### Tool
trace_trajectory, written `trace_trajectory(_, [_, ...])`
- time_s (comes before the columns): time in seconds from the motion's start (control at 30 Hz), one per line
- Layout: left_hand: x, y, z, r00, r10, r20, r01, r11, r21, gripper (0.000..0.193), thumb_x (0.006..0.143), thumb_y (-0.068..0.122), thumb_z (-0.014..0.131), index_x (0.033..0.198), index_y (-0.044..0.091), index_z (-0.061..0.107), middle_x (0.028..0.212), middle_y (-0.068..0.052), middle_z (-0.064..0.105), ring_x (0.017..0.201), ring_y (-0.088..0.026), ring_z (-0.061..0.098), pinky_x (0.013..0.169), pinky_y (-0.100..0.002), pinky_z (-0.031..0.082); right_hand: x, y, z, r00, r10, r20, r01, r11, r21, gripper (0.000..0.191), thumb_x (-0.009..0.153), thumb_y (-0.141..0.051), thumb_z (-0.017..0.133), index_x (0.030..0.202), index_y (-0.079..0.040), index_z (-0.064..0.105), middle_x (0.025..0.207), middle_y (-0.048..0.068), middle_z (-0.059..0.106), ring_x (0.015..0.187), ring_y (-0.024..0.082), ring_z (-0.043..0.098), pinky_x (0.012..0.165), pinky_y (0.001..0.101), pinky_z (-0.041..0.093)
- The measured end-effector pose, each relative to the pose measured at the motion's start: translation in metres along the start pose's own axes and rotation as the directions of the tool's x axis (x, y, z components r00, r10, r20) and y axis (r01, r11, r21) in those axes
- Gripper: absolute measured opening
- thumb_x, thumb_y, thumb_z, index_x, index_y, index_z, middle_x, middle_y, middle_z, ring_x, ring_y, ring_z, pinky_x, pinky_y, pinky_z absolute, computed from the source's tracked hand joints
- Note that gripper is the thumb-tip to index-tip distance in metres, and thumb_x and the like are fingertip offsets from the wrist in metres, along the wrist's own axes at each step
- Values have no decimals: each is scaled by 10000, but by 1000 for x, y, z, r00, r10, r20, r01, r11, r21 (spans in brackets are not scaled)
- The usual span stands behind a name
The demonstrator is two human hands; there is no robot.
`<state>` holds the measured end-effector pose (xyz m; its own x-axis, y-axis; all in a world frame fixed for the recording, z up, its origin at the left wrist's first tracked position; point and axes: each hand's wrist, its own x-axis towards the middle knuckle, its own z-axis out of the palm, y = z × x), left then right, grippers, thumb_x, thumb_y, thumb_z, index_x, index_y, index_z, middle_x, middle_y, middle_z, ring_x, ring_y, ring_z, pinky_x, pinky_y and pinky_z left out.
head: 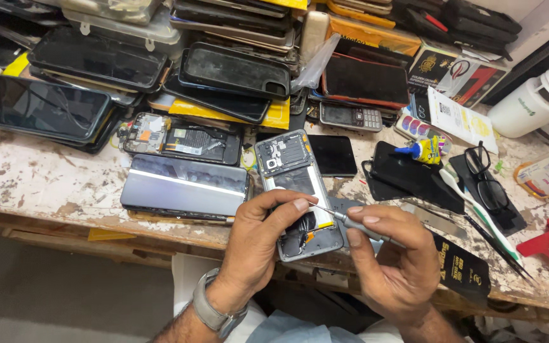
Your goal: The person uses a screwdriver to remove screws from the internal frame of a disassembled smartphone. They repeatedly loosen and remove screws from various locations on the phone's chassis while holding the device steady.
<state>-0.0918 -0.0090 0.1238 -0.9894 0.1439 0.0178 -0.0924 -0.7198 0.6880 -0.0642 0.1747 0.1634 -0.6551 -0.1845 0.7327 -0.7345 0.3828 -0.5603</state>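
left hand (258, 244) hiding opened phone (297, 190), screwdriver (351, 222) tip obscured

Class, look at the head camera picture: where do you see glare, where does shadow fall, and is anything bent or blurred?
Head view: a bright streak of glare crosses the silver phone back; the dark screen at left mirrors soft light. The left hand and right hand shade the opened phone's lower end. The bench edge bows slightly, a wide-lens effect. The screwdriver stays sharp.
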Motion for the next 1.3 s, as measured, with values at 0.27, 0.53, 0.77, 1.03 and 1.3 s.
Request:
trace_trajectory(0.27, [2, 0, 0, 1000, -2, 3, 2, 1000, -4, 155, 951, 57, 680, 1032, -42, 769, 989, -111, 777, 912, -126, 700, 850, -274, 566, -1, 4, 4, 998, -57, -31, 56, 998, -22, 367, 923, 99, 714, 1211, -20, 519, 1182, 160, 656, 1125, 215, 697, 954, 289, 573])
trace_trajectory(0.53, [3, -1, -2, 1000, -3, -4, 3, 1000, 1, 148, 947, 52, 679, 1027, -40, 763, 989, -111, 778, 919, -129, 703, 859, -282, 570, -1, 4, 4, 999, -50, 0, 50, 998, -26, 358, 926, 97, 707, 1206, -18, 516, 1180, 164, 656, 1124, 220, 697, 943, 292, 588])
trace_trajectory(0.77, [-1, 1, -1, 999, 20, 44, -23, 998, 64, 206, 944, 57, 685, 1115, -34, 755, 1026, -83, 759, 934, -111, 687, 863, -273, 566, -2, 4, 4, 998, -49, -29, 49, 999, 11, 369, 948, 103, 699, 1231, -22, 496, 1196, 162, 649, 1089, 202, 698, 967, 301, 586])
trace_trajectory(1.03, [-3, 4, 13, 908, 395, 136, -406, 754, 516, 646, 968, -16, 623, 1557, -23, 356, 1496, -196, 511, 1362, -219, 498, 1130, -368, 402, 1, -7, -26, 989, 113, -97, -110, 993, 32, 345, 986, 110, 631, 1271, -11, 481, 1265, 197, 643, 1114, 204, 677, 963, 289, 581])
trace_trajectory(1.3, [-11, 9, 21, 975, 174, 138, -221, 818, 531, 905, 901, 46, 615, 1624, 61, 71, 1293, -119, 675, 1084, -144, 685, 918, -287, 561, 11, -2, -49, 992, 125, 0, -125, 992, -23, 377, 979, 121, 644, 1282, -11, 461, 1205, 206, 652, 1159, 228, 679, 1021, 300, 564])
